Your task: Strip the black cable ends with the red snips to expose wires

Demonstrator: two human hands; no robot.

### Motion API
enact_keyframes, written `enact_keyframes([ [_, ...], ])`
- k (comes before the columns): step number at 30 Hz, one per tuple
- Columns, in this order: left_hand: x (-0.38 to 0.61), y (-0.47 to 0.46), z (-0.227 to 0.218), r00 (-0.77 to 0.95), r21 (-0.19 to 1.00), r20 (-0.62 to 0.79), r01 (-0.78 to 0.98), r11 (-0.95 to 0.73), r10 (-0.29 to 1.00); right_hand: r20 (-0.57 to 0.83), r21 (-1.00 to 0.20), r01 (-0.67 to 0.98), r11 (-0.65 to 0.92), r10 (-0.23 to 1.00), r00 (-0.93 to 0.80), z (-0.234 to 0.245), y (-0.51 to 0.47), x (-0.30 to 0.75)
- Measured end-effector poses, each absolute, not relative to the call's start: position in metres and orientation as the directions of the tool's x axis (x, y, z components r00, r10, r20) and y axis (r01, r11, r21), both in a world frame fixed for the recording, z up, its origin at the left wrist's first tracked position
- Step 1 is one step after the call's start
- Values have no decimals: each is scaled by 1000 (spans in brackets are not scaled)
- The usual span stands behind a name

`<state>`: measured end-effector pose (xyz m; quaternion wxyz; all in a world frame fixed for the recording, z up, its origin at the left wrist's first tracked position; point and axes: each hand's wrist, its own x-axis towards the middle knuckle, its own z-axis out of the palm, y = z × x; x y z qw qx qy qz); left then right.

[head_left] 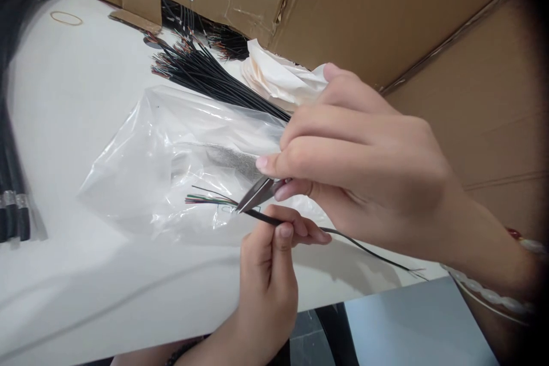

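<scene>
My left hand (272, 269) pinches a thin black cable (263, 218) between thumb and fingers. From the cable's stripped end, several fine coloured wires (208, 200) fan out to the left, with one dark strand standing apart above them. My right hand (369, 166) is closed on a pointed metal tool (257, 193) with blades like small scissors; its handle is hidden by the fingers. The tool's tip meets the cable where the outer jacket ends, or lies just in front of it. Beyond my left hand, the cable trails right to another end with bare wires (417, 272).
Under the work lies a clear plastic bag (128, 143) on the white table (86, 286). Behind it rests a bundle of black cables (214, 74) beside crumpled white paper (278, 74). Cardboard boxes (343, 6) wall the back and right. Thicker black cables (12, 126) lie left, near a rubber band (66, 18).
</scene>
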<state>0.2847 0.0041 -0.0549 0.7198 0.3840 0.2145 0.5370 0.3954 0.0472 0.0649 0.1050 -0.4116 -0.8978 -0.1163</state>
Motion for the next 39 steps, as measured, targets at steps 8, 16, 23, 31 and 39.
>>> enact_keyframes([
  [8,284,4,-57,229,893,180,-446,-61,957,286,94,781,618,735,-615,67,43,393],
  [16,283,2,-61,152,914,261,-356,-193,953,274,119,782,612,737,-618,73,37,389],
  [23,284,-1,-65,123,917,277,-330,-224,953,302,152,816,557,760,-575,76,29,379],
  [31,283,-1,-66,118,900,281,-376,-219,952,355,251,814,524,733,-581,82,24,376],
  [39,284,1,-64,104,901,338,-324,-289,935,265,230,787,573,741,-617,84,25,383],
])
